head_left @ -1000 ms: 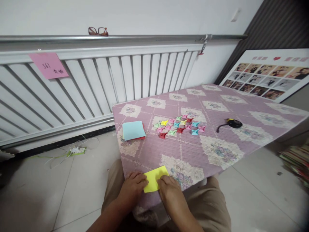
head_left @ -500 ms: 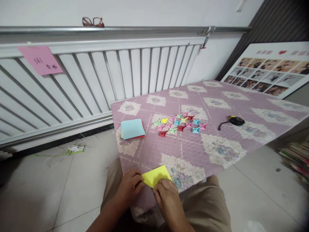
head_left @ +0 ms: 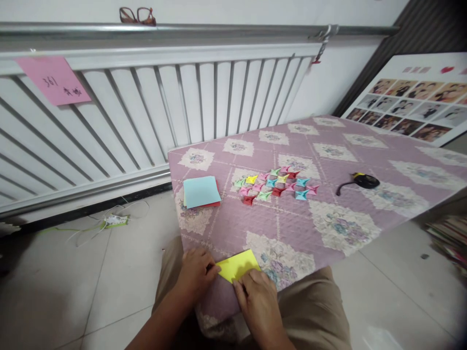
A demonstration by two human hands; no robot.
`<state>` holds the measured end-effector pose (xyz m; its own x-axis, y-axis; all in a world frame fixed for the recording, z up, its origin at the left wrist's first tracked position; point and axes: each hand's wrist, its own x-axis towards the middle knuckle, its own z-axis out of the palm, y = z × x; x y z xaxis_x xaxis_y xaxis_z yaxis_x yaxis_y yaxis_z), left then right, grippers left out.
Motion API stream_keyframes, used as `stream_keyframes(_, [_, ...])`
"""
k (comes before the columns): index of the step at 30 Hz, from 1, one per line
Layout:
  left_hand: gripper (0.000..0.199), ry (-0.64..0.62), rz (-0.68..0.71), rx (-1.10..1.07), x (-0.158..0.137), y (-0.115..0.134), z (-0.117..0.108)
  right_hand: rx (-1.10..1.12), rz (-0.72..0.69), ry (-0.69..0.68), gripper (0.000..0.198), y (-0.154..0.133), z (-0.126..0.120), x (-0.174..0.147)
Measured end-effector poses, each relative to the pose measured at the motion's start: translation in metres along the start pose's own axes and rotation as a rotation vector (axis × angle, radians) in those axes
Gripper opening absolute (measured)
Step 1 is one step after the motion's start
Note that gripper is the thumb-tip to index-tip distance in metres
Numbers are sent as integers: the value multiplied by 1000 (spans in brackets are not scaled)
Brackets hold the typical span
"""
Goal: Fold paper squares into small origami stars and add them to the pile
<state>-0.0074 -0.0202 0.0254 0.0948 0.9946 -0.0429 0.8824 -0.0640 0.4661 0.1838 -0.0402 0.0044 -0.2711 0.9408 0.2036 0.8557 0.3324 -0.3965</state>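
Note:
A folded sheet of yellow paper (head_left: 239, 262) lies on the near edge of the cloth-covered table. At its left corner, my left hand (head_left: 199, 270) pinches the paper with fingers closed. My right hand (head_left: 257, 296) has its bent fingers closed on the lower right edge, covering that part of the sheet. Beyond my left hand sits a stack of coloured paper (head_left: 202, 192), light blue on top with red showing beneath. Several small folded paper pieces (head_left: 271, 183) in pink, red, green, yellow and blue stand in rows past the yellow sheet.
A black object with a strap (head_left: 366, 181) lies on the tablecloth (head_left: 255, 218) to the right. A white radiator (head_left: 204, 102) lines the wall behind, with glasses (head_left: 137, 16) on its pipe. A photo board (head_left: 412, 104) leans at the right. A power strip (head_left: 116, 221) rests on the floor.
The camera view has shifted slightly. My right hand has slid a little along the yellow paper's edge; my left hand stays at the left corner.

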Motion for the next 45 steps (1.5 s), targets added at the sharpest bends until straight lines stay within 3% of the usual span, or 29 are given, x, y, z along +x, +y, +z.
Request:
stream_keyframes(11, [17,-165,-52,82,11,1,-5,-95,66,-34,18,-6,-6,11])
stream_keyframes(27, [23,-284,-38,204,24,6,-14,-89,114,-91,19,-6,-7,18])
stream_keyframes(45, [24,-294,-10,272,26,11,-16,-156,108,-105,22,-6,-5,19])
